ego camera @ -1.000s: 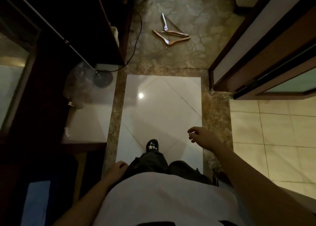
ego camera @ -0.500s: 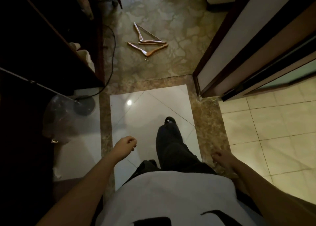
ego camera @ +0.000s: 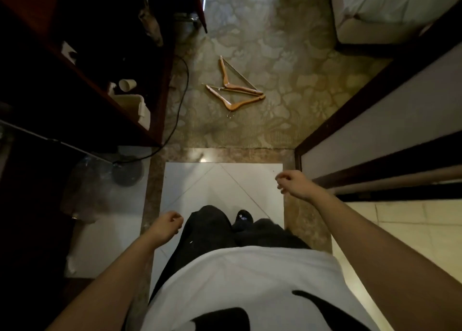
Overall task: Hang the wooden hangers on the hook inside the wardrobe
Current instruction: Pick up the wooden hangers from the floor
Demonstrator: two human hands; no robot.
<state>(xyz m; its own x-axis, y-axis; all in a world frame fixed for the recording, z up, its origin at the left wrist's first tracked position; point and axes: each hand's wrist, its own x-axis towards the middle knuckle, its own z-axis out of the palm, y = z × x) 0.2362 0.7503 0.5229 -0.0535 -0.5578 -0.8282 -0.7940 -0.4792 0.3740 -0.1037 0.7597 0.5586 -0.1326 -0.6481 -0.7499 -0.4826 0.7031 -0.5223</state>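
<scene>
Two wooden hangers lie overlapped on the patterned carpet ahead of us, well apart from both hands, nearer our R side than the dark wardrobe at L. Our L hand and R hand hang loosely curled, holding nothing. Black mark on our white shirt is cropped, can't read.

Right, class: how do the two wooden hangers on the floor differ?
The farther hanger has one arm running away from the camera; the nearer hanger spreads both arms sideways, peak toward the camera. The farther hanger shows a thin crossbar; the nearer hanger's is unclear. Both are wooden, lie flat and are untouched.
</scene>
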